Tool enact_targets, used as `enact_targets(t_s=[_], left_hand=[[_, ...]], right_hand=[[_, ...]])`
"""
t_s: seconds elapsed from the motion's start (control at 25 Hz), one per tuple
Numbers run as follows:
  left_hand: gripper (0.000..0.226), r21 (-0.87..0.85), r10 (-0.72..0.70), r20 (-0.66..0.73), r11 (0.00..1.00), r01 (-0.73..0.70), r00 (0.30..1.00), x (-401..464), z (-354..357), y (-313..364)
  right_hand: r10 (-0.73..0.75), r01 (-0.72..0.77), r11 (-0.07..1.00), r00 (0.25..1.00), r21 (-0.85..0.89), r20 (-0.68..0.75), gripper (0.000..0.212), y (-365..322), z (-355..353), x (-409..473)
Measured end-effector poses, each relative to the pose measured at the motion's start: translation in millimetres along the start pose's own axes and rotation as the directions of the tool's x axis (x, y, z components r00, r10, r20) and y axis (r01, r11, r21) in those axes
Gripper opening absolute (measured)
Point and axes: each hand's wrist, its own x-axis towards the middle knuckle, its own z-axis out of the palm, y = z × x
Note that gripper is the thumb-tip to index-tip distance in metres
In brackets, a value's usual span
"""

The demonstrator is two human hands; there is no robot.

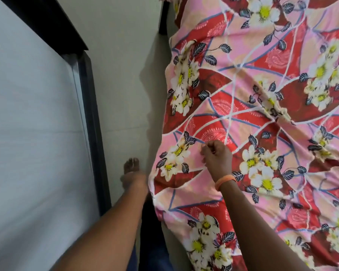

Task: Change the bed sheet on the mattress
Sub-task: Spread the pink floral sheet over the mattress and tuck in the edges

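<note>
Pinching a small fold of the floral sheet (252,114) between thumb and fingertips, the right hand (216,156) sits near the bed's left edge, wrist banded in orange (224,180). Fingers curled tight around the fabric; grip closed on cloth.

Left hand (134,179) reaches down at the sheet's hanging edge, beside the mattress side. Blurred, part hidden by the overhang; cannot tell whether its fingers are spread or closed.

Sheet lies across the mattress, covering all of the top that is in view. Overhang drapes unevenly down the left side. Deep wrinkles run diagonally from a bunched ridge (280,112) toward the pinch point.

Judgement: step in hand looks like drawing the sheet toward this edge and tucking it.

To do it well:
- pull outward and level, not upward, so the creases run out
- take a wider hold; a small pinch only makes a local peak
- hold tension with the right while the left tucks under
- work along the edge in stages

Narrow floor gap (121,94) beside the bed; footing tight.
</note>
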Motion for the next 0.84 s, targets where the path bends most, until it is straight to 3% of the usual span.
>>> enact_targets(t_s=[0.04, 0.12, 0.2, 0.36, 0.56, 0.84], left_hand=[[0.063, 0.047, -0.004, -0.086, 0.999, 0.008, 0.996, 11, -11, 8], [0.040, 0.002, 0.099, -0.170, 0.995, -0.101, 0.980, 4, -19, 25], [0.024, 0.042, 0.191, -0.110, 0.981, -0.187, 0.975, -49, -26, 54], [0.028, 0.095, 0.300, 0.011, 0.949, -0.299, 0.954, -123, -40, 101], [0.018, 0.143, 0.494, 0.097, 0.852, -0.503, 0.864, -226, -48, 178], [0.004, 0.058, 0.574, 0.274, 0.791, -0.609, 0.772, -339, -20, 326]], right_hand=[[0.014, -0.014, 1.000, 1.000, -0.008, 0.006, 0.017, -5, -1, -2], [0.047, -0.046, 0.999, 0.999, -0.010, 0.019, 0.016, -20, -3, -7], [0.084, -0.084, 0.996, 0.996, 0.000, 0.034, 0.016, -41, -6, -14], [0.054, -0.054, 0.998, 0.998, 0.024, 0.016, 0.016, -104, -27, -29], [-0.033, 0.039, 0.994, 0.998, 0.107, -0.056, 0.017, -209, -63, -33], [0.157, -0.090, 0.910, 0.978, 0.405, -0.134, 0.016, -297, -85, 34]])
